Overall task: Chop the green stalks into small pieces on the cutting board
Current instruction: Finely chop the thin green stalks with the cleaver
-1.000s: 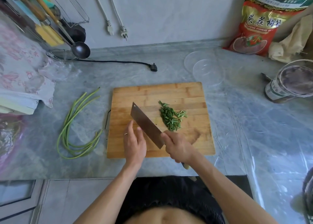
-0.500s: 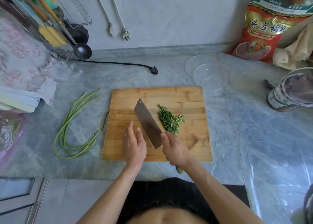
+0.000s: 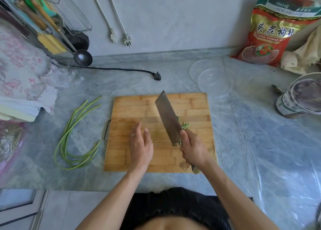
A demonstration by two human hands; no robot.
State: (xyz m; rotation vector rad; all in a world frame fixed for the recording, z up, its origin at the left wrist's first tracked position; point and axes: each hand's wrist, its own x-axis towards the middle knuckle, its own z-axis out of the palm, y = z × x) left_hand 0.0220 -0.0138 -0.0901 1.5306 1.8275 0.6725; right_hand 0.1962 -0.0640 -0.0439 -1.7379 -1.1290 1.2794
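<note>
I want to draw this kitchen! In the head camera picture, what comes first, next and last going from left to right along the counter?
Whole green stalks → left hand → cleaver → right hand → tin can.

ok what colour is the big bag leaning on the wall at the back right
The bag is mostly red and gold with a green top; it shows in the head view.
</note>
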